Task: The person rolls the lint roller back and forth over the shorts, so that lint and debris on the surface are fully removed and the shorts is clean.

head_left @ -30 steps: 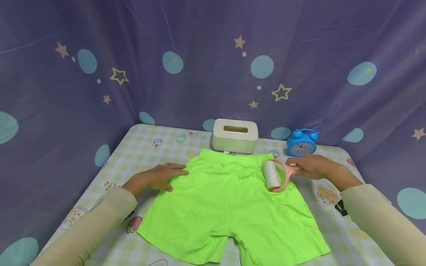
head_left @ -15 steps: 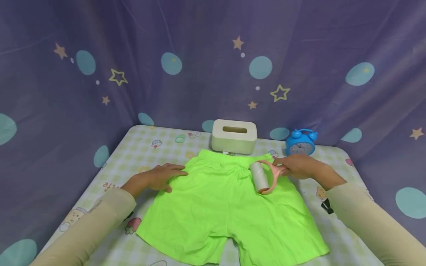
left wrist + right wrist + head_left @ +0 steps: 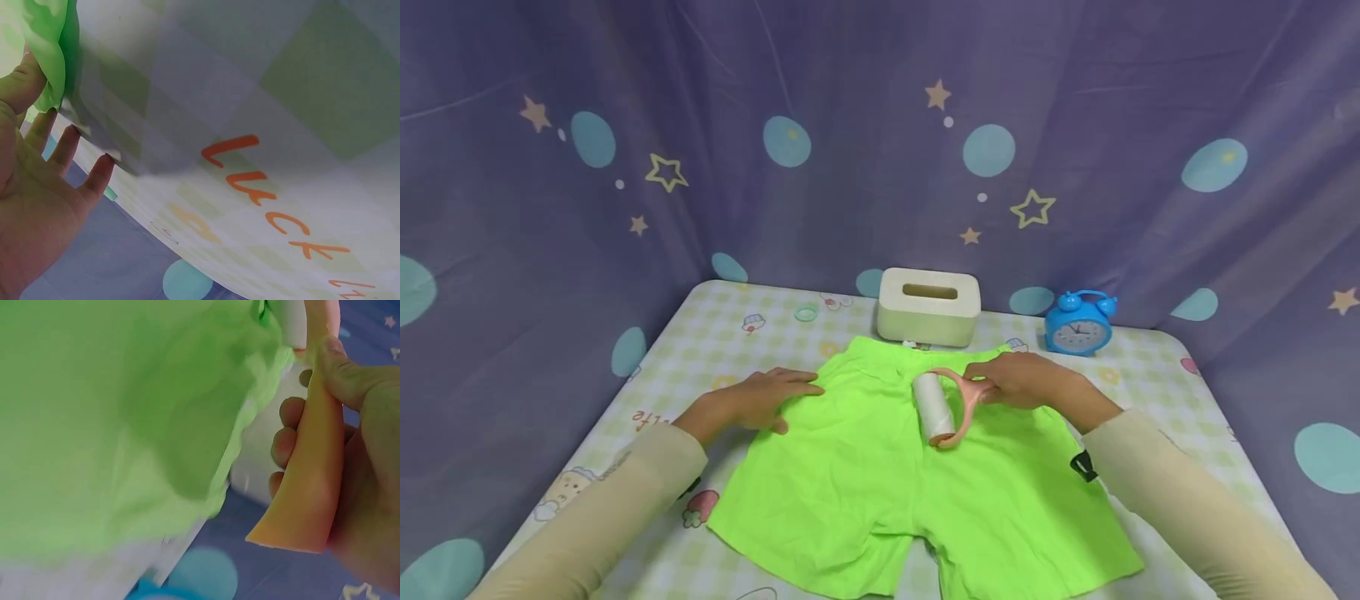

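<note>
Bright green shorts (image 3: 850, 467) lie spread on the table, waistband toward the back. My right hand (image 3: 1022, 379) grips the pink handle of a lint roller (image 3: 934, 408), whose white roll rests on the shorts near the middle below the waistband. In the right wrist view the fingers and thumb wrap round the handle (image 3: 309, 469). My left hand (image 3: 767, 398) rests at the left edge of the shorts with its fingers extended. The left wrist view shows the thumb against the green fabric (image 3: 53, 50) and the other fingers spread on the tablecloth.
Behind the waistband stands a cream and green tissue box (image 3: 928, 312). A blue alarm clock (image 3: 1078, 325) is at the back right. A small green ring (image 3: 806, 313) lies at the back left on the checked tablecloth (image 3: 700, 333). A purple patterned curtain (image 3: 850, 217) borders the table.
My right hand has moved left with the lint roller, from the right side of the shorts to their middle. The left hand stays in place.
</note>
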{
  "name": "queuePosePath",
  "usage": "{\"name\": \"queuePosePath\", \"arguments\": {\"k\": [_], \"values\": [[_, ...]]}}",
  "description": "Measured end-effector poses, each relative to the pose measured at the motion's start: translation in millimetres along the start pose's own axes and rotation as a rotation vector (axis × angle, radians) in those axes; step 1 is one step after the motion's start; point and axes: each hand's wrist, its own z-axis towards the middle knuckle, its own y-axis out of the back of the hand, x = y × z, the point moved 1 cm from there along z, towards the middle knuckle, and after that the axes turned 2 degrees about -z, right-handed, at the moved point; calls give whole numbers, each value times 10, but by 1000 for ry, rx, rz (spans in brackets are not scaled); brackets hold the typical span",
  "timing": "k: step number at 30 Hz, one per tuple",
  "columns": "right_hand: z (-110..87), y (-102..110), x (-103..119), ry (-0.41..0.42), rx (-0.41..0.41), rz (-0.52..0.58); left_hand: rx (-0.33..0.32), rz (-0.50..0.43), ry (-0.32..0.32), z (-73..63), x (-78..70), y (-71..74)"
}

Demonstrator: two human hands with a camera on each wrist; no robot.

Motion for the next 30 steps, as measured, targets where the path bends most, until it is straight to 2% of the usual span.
{"name": "queuePosePath", "arguments": {"k": [5, 13, 22, 30], "values": [[153, -51, 276, -18, 6, 28, -9, 9, -14, 6, 27, -15], [305, -59, 648, 9, -53, 15, 1, 18, 8, 13, 40, -25], [497, -107, 842, 25, -110, -6, -11, 39, -3, 17, 26, 21], [622, -208, 960, 43, -169, -15, -28, 24, -10, -3, 19, -15]]}}
